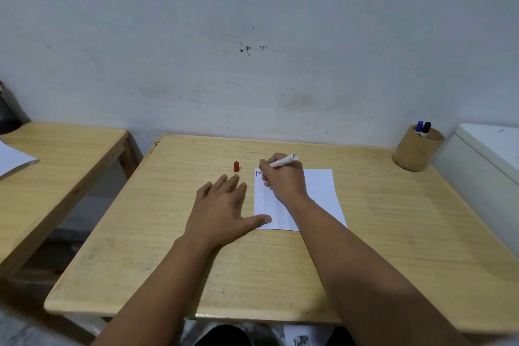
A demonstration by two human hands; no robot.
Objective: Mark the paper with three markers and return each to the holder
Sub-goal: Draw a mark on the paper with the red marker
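Note:
A white sheet of paper [317,194] lies on the wooden table [393,233]. My right hand [283,180] grips a white marker with red print [285,161], its tip down at the paper's upper left corner, where a small blue mark shows. The marker's red cap [236,166] stands on the table just left of the paper. My left hand [222,208] lies flat with fingers spread, thumb pressing the paper's lower left corner. A round wooden holder [418,153] at the table's far right corner contains a blue-capped marker [419,126] and a black-capped marker [426,128].
A second wooden table [56,166] stands to the left across a gap, with a white sheet [12,160] on it. A white box-like surface [488,157] borders the right edge. A grey wall rises right behind the table.

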